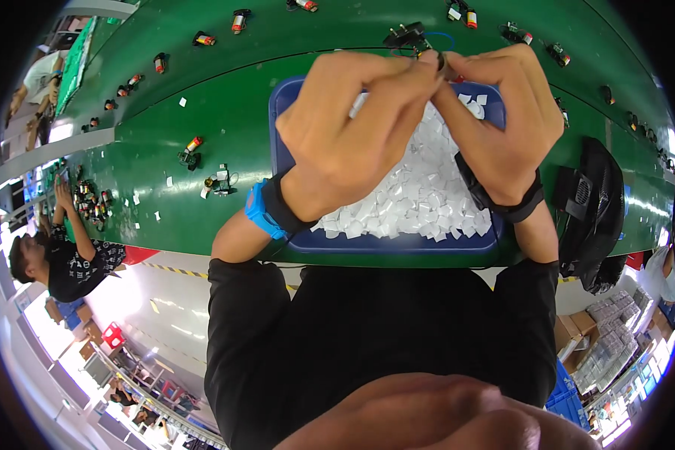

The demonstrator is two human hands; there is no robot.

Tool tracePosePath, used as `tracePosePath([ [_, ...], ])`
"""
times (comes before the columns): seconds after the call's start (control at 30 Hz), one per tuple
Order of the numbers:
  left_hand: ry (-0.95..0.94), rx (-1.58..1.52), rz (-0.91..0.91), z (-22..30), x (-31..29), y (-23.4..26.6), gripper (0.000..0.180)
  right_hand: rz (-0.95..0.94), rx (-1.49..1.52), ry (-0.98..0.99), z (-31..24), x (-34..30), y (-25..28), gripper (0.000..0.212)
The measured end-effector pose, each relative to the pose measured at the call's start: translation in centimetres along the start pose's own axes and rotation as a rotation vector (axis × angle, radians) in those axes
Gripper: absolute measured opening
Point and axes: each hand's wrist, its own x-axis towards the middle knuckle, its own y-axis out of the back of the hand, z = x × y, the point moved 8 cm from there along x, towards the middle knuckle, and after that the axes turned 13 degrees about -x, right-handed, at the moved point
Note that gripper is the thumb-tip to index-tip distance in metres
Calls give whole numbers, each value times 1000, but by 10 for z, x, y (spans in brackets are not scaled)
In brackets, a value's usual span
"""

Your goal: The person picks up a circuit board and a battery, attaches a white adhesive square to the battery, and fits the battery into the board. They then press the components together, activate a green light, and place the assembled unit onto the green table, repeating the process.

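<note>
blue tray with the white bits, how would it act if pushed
The blue tray probably slides rather than tips, being broad. The green table looks smooth, so drag may be low. The white pieces lie loose; a jolt could spill some.

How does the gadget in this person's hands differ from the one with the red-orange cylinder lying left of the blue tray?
The held gadget is pinched between the left hand and right hand; the lying gadget rests on the green table. The hands partly hide the held gadget; the lying gadget's red-orange cylinder shows plainly. Both have dark parts.
</note>
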Motion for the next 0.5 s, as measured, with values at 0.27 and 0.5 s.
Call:
tracePosePath([
  [0.27,7,-160,-145,-3,6,8,30,-22,389,-267,20,-2,-5,36],
  [0.5,761,-778,-96,-59,1,4,29,-92,256,4,9,4,-6,42],
])
